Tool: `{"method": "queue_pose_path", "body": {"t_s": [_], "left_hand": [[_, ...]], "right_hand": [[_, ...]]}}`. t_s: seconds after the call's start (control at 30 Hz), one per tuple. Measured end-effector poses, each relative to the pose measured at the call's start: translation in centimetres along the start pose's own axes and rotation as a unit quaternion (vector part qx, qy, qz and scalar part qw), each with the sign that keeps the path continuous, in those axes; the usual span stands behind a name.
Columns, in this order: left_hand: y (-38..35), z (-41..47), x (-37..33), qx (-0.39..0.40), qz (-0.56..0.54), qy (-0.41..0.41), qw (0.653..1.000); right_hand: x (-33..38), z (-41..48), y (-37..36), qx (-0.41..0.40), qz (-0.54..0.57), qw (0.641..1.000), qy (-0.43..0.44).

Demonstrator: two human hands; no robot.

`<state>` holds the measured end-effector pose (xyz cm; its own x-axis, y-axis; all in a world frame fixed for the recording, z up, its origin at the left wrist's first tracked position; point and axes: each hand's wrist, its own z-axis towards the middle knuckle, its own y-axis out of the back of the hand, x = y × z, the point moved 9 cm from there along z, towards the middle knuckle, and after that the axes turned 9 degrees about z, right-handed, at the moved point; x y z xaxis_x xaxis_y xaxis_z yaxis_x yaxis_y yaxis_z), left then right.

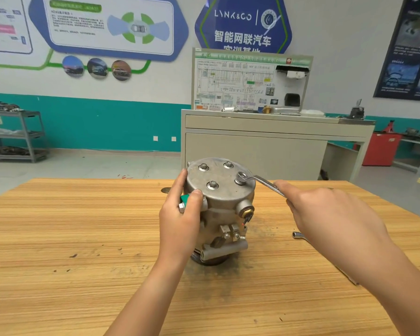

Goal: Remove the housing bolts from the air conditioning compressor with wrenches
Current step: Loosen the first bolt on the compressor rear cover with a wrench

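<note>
Steel wrench (264, 182): ring on right bolt (238, 182); handle runs rightward into right hand (330, 214), fingers wrapped round it;
Left hand (180, 219): clasps compressor (223, 190) side

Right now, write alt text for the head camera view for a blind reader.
A person's right hand holds a wrench whose end sits on one of four bolts atop an upright compressor, which the left hand grips by its side. It stands on a wooden table.
</note>
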<state>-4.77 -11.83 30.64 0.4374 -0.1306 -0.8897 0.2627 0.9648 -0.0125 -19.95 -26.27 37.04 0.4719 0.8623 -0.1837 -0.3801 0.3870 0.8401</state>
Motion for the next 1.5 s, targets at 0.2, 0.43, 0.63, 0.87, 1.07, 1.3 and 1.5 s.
{"method": "queue_pose_path", "body": {"t_s": [0.2,0.43,0.63,0.87,1.07,1.3,1.5], "left_hand": [[-0.3,0.2,0.0,0.001,0.006,-0.013,1.000],[-1.1,0.7,-0.1,0.014,-0.012,-0.029,0.999],[-2.0,1.4,-0.4,0.030,-0.059,-0.031,0.997],[-2.2,1.9,-0.3,0.024,-0.073,-0.021,0.997],[-0.8,1.3,0.1,0.006,-0.068,-0.019,0.997],[0.8,0.7,1.0,-0.033,-0.084,-0.010,0.996],[0.3,0.6,0.7,-0.019,-0.077,-0.008,0.997]], "right_hand": [[2.2,-0.3,0.2,0.068,-0.075,0.995,0.016],[0.5,-0.2,0.0,0.011,-0.113,0.994,-0.001],[-3.3,3.9,-1.6,-0.147,0.013,0.987,0.059],[-2.7,10.7,-4.8,-0.134,0.096,0.986,0.035],[-4.4,9.1,-1.1,-0.286,0.331,0.899,0.006],[-3.1,1.6,0.0,-0.118,0.323,0.939,-0.011],[-0.3,-0.7,-2.7,0.066,0.198,0.978,-0.001]]}}
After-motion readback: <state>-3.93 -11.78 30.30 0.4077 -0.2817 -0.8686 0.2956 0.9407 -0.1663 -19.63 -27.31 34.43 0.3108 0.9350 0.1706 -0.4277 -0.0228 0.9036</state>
